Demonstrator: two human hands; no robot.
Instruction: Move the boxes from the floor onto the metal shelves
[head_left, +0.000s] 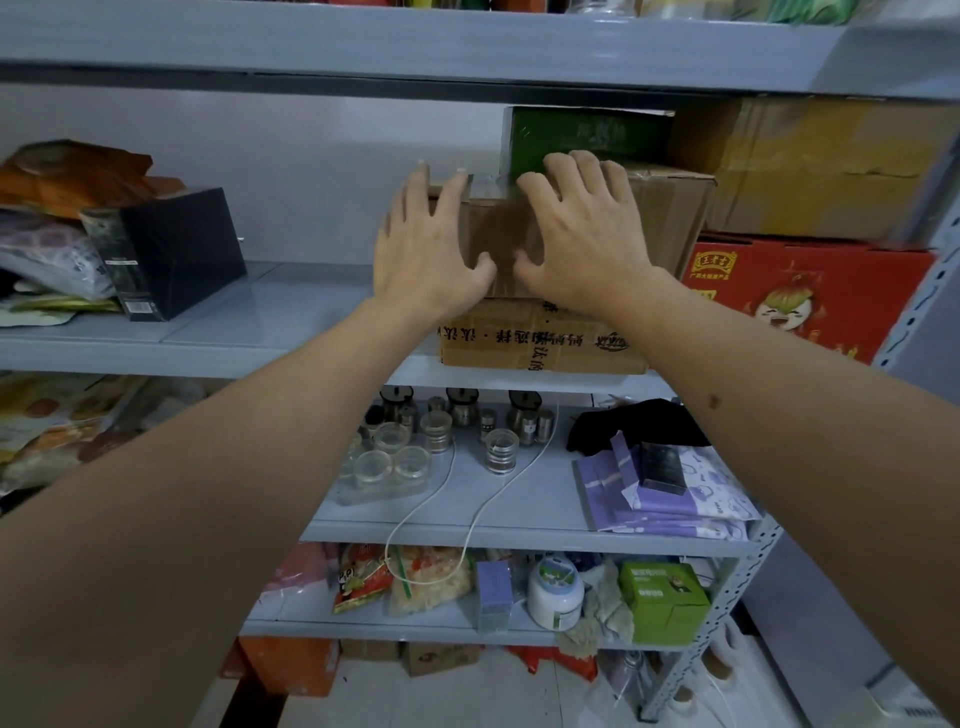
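Observation:
A plain brown cardboard box (670, 223) rests on a printed brown carton (540, 340) on the grey metal shelf (260, 322). My left hand (423, 249) lies flat against the box's front left, fingers spread, fingertips over its top edge. My right hand (582, 234) presses flat on the front beside it, fingers apart. A green box (582, 136) stands on top of the brown box, behind my right hand. On the floor under the lowest shelf sit an orange box (291, 665) and a small brown box (439, 657).
To the right stand a red printed carton (810, 296) and a large brown carton (821, 166) above it. A black box (171, 249) and bags (57, 208) fill the shelf's left end. Lower shelves hold jars (410, 447), purple packets (670, 493), food items and a white cable (467, 525).

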